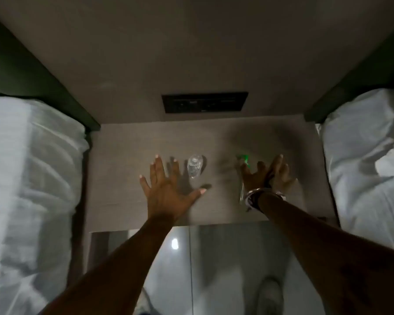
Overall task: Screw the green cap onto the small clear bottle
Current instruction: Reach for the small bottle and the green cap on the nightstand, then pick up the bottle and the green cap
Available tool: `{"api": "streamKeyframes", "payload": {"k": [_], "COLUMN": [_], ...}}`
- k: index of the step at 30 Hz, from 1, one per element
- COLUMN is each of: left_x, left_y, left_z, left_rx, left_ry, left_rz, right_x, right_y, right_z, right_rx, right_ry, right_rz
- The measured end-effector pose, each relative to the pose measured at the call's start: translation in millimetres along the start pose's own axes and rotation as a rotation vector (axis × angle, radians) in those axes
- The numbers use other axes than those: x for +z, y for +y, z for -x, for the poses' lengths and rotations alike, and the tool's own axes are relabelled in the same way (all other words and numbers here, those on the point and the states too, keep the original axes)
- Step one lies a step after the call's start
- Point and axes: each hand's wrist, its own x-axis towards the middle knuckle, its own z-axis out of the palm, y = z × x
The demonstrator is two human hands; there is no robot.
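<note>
A small clear bottle point(194, 165) stands upright and uncapped on the grey nightstand top point(123, 169). My left hand point(166, 189) hovers just left of it, fingers spread wide, thumb pointing under the bottle, holding nothing. The green cap point(243, 160) shows as a blurred green patch on the nightstand, right of the bottle. My right hand point(267, 176) is spread open beside the cap, its fingers partly over it and blurred by motion. A bracelet circles that wrist.
White pillows and bedding point(32, 178) flank the nightstand on the left, and more bedding point(369, 160) lies on the right. A dark socket panel point(204, 102) sits in the wall behind. A glossy floor point(214, 269) lies below the front edge.
</note>
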Motion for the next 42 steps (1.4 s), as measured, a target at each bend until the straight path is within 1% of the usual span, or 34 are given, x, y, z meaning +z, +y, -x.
{"api": "streamKeyframes", "payload": {"k": [1,2,4,6,9,12,13,14,15,16,17,18,21,22,23,24,25,26,28,31,34,37,40,41,42], "left_x": [14.5,27.7,43.7,60.8,68.8,62.8,60.4,58.9,57.4,56.6,56.4,56.5,51.4,47.6,43.0,38.9,34.4,31.3,27.0,26.1,27.1,26.2,28.1,29.8,30.3], "left_y": [2.7,3.6,7.2,8.6,8.1,9.2,9.5,10.6,11.5,11.9,12.2,12.2,10.2,8.3,6.1,4.1,2.5,1.6,2.0,6.3,7.2,4.4,3.6,3.5,2.6], "left_z": [-8.4,-14.4,-26.0,-31.7,-40.1,-49.3,-52.9,-56.1,-58.7,-60.0,-61.3,-62.4,-71.7,-77.5,-83.5,-88.7,-92.7,-95.2,-96.9,-95.7,-93.8,-91.9,-91.0,-92.0,-92.5], "left_rx": [-0.032,-0.059,-0.07,-0.075,-0.095,-0.098,-0.082,-0.063,-0.049,-0.04,-0.033,-0.026,0.016,0.028,0.034,0.037,0.035,0.035,0.038,0.025,0.018,0.034,0.044,0.043,0.044], "left_ry": [0.01,0.047,0.121,0.18,0.256,0.248,0.232,0.218,0.205,0.191,0.18,0.165,0.051,0.004,-0.045,-0.095,-0.14,-0.179,-0.228,-0.234,-0.244,-0.263,-0.253,-0.254,-0.258], "left_rz": [0.051,0.092,0.18,0.254,0.392,0.437,0.43,0.431,0.445,0.476,0.51,0.543,0.557,0.544,0.535,0.525,0.518,0.509,0.488,0.487,0.484,0.49,0.525,0.538,0.55], "right_x": [15.8,27.4,47.0,59.6,65.1,64.3,68.7,69.9,68.1,60.4,45.7,28.3,-24.3,-35.0,-45.2,-51.6,-52.4,-53.4,-54.5,-48.3,-33.3,-24.4,-17.0,-13.3,-9.0], "right_y": [1.2,1.0,1.5,1.7,-6.6,-21.6,-23.5,-27.7,-32.1,-36.9,-43.1,-50.8,-67.9,-71.4,-76.1,-76.3,-77.4,-82.6,-93.9,-105.0,-109.2,-110.8,-106.9,-103.4,-100.9], "right_z": [-12.8,-24.4,-46.9,-61.1,-75.4,-83.2,-87.6,-90.5,-93.0,-93.4,-92.3,-89.1,-79.7,-71.0,-57.3,-46.0,-38.0,-30.7,-21.4,-20.8,-21.3,-18.8,-17.2,-18.5,-17.7], "right_rx": [0.091,0.158,0.207,0.212,0.201,0.237,0.227,0.215,0.173,0.173,0.212,0.229,0.127,0.083,0.035,0.025,0.025,0.005,-0.066,-0.182,-0.285,-0.354,-0.455,-0.541,-0.631], "right_ry": [-0.014,-0.007,-0.023,-0.056,-0.029,-0.046,-0.064,-0.111,-0.206,-0.245,-0.235,-0.201,-0.132,-0.096,-0.029,0.056,0.122,0.135,0.155,0.131,0.101,0.125,0.187,0.178,0.17], "right_rz": [-0.066,-0.08,-0.043,-0.017,-0.009,-0.094,-0.104,-0.179,-0.209,-0.292,-0.356,-0.469,-0.898,-1.096,-1.24,-1.389,-1.483,-1.504,-1.509,-1.491,-1.384,-1.292,-1.141,-1.039,-0.849]}}
